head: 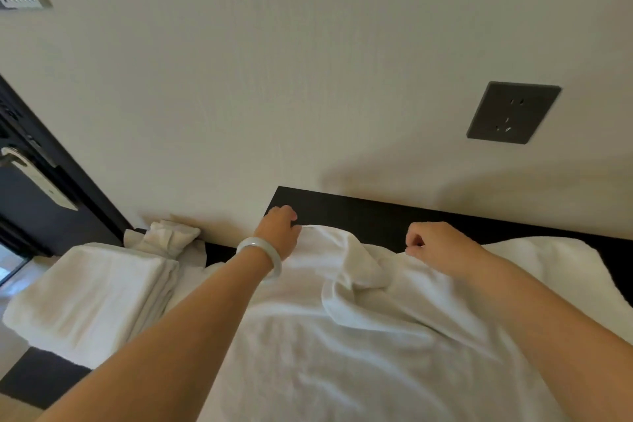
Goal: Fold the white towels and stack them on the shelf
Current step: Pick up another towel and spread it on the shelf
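A large white towel lies spread and wrinkled over a black shelf top against the wall. My left hand pinches its far left edge near the shelf's back corner; a pale bangle sits on that wrist. My right hand grips the towel's far edge to the right, fingers curled on the cloth. Between the hands a fold of towel bulges up. A stack of folded white towels rests at the left, on the lower part of the black surface.
A crumpled white cloth lies against the wall behind the stack. A dark wall socket is above the shelf at right. A dark door with a metal handle stands at far left. More white towel lies at right.
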The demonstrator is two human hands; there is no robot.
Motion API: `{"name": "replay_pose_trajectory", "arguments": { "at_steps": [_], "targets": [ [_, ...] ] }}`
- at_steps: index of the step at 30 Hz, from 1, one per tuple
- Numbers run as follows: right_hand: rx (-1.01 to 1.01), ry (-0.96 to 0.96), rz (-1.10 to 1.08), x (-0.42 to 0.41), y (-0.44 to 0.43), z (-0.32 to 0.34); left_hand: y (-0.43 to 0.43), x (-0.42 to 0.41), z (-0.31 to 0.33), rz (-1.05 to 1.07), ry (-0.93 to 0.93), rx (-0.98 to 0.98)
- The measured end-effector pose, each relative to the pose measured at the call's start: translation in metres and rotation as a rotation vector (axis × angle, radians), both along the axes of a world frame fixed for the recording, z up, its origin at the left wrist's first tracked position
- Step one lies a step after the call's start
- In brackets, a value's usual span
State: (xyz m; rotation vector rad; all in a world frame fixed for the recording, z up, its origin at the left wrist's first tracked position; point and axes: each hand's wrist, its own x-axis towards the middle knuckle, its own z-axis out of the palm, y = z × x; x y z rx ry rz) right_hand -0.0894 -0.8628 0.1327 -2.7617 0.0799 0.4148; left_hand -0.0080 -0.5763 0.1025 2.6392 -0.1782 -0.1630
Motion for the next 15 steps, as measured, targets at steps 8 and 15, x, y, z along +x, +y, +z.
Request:
{"name": "replay_pose_trajectory", "arguments": {
  "at_steps": [8, 15],
  "targets": [
    [0.143, 0.364, 0.179, 0.02, -0.039, 0.001, -0.006, 0.04, -0.007, -0.084, 0.246, -0.138],
    [0.164, 0.33, 0.18, 0.034, -0.051, 0.005, 0.044, 0.062, 0.039, -0.378, 0.938, -0.764]
  ]
}}
